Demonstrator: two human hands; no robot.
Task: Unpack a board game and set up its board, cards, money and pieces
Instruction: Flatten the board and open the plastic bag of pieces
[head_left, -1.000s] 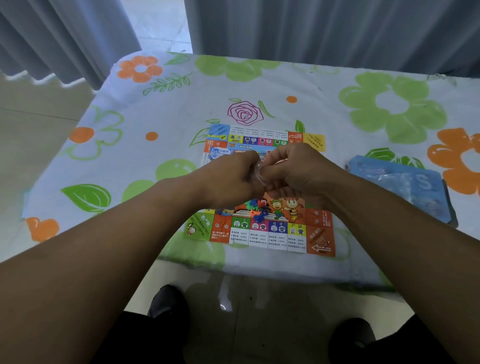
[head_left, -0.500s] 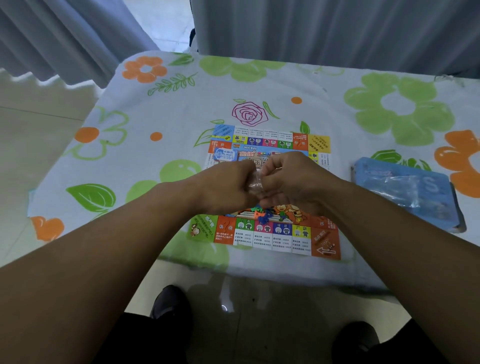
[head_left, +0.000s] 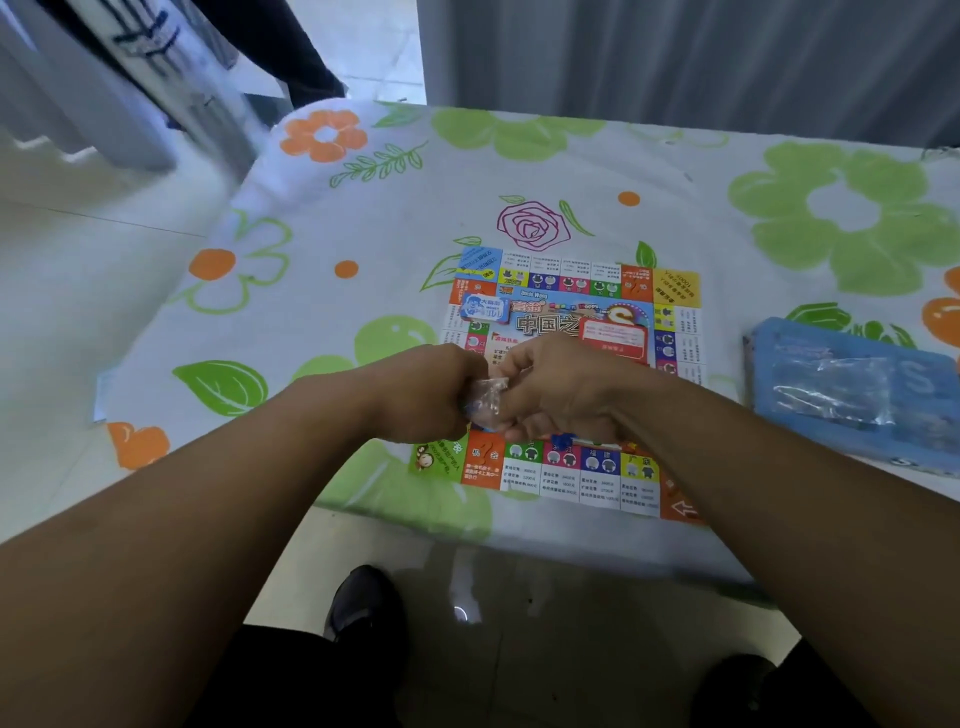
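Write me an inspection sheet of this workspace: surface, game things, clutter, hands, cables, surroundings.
Surface: table under a floral cloth, white with green and orange flowers.
Job's things: game board lies flat and unfolded near the front edge; red card lies on its middle; blue game box sits to its right with clear plastic on top.
Clutter: nothing seen.
Hands: left hand and right hand meet above the board, both pinching a small clear plastic bag; its contents cannot be told.
Cables: nothing seen.
Surroundings: grey curtain behind the table; tiled floor; the person's dark shoes below the table edge.
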